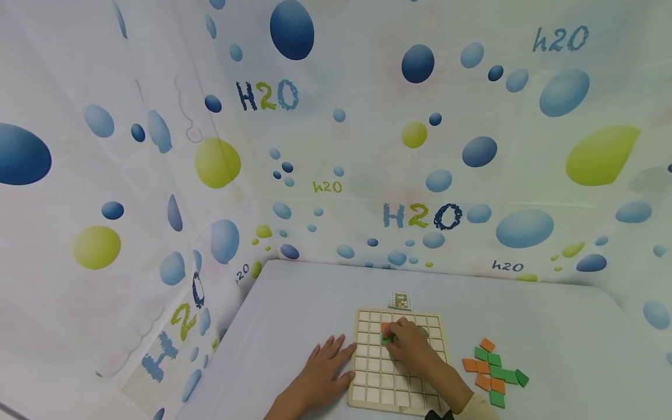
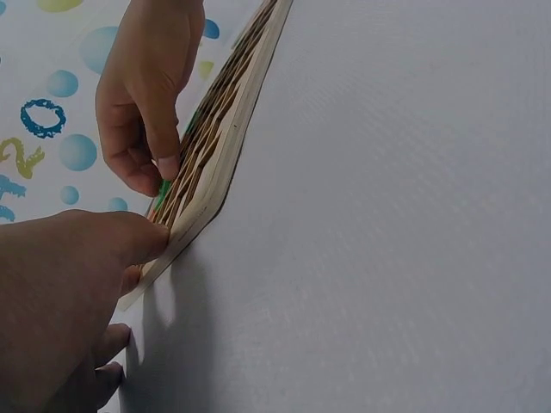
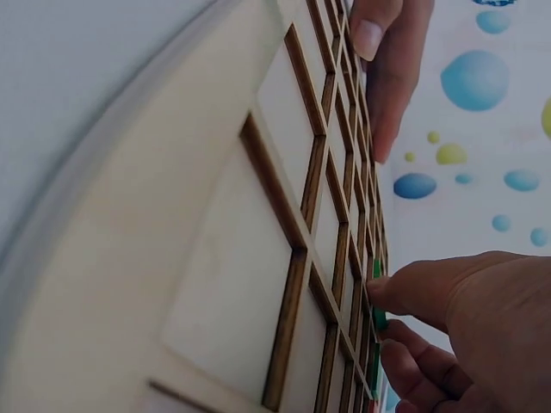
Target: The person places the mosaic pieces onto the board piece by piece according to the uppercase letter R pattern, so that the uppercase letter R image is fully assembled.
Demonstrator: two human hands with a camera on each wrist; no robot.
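Note:
A wooden grid board with square cells lies on the white table. My right hand reaches over its upper middle, thumb and fingertips pinching a green tile at the grid. Just beside those fingers an orange tile sits in a cell, and more green shows past the hand, which hides part of the cells there. My left hand rests at the board's left edge, fingers extended and spread. In the left wrist view, its thumb touches the board's rim.
Right of the board lies a loose cluster of green and orange tiles, mostly square, one with a curved edge. A small card with a gridded pattern lies beyond the board's far edge. A curtain printed with bubbles surrounds the table.

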